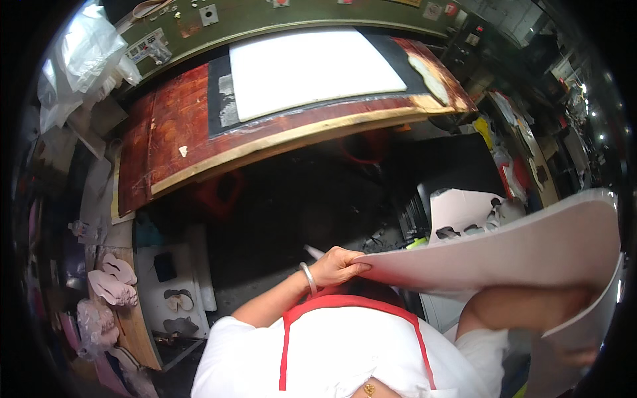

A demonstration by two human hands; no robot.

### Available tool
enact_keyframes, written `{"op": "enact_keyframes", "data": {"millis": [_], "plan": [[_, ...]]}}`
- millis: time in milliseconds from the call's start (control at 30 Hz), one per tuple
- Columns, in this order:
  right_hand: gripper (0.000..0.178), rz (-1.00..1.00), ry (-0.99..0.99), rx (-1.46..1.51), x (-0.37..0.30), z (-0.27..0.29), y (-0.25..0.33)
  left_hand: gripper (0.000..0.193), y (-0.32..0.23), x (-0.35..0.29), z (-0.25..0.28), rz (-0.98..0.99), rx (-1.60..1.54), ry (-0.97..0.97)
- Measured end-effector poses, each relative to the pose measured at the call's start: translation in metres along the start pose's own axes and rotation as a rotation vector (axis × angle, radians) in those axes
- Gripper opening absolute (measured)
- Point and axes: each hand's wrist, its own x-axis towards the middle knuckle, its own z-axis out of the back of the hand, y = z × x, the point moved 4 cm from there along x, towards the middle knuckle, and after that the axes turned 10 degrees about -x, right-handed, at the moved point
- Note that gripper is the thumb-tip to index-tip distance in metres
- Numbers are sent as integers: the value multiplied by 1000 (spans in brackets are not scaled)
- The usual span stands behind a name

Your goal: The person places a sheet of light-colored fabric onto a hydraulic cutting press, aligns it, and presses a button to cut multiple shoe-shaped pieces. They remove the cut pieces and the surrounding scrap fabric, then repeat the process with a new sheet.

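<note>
A large, flexible, pale pinkish-white sheet (531, 242), probably foam, bends in a wide curve across the right side of the view. My left hand (338, 266), with a light bracelet at its wrist, pinches the sheet's near-left edge just in front of my body. On the right, my right forearm reaches into the curl of the sheet. My right hand (578, 357) is blurred and partly hidden there, so its fingers cannot be made out.
Ahead, a white board (315, 69) lies on a reddish worn bench (176, 109) below a green machine beam (279, 18). Pink foam cutouts (111, 286) rest on a shelf at left. A pale sheet with cut holes (461, 212) stands behind the curved one. Plastic bags (86, 50) hang upper left.
</note>
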Motion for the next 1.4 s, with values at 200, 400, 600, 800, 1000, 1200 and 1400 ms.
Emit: {"op": "enact_keyframes", "data": {"millis": [200,400,600,800,1000,1200,1400], "plan": [[26,327,38,-103,121,-209,113,20,-23,-1,97,-123,-208,-555],[35,734,467,376,85,-463,91,24,9,13,237,-131,-512,-1218],[34,-18,923,-252,4,-545,-159,31,29,-1,289,108,-423,-1572],[21,-576,1025,334,-51,-548,-202,29,-13,11,324,125,-371,-1558],[34,-458,773,499,67,-666,-115,26,-54,75,476,139,-275,-1528],[51,-158,742,166,73,-685,-118,39,-78,136,524,116,875,-1495],[56,-45,722,-772,5,-580,-250,62,-11,159,384,538,1263,-770]]}}
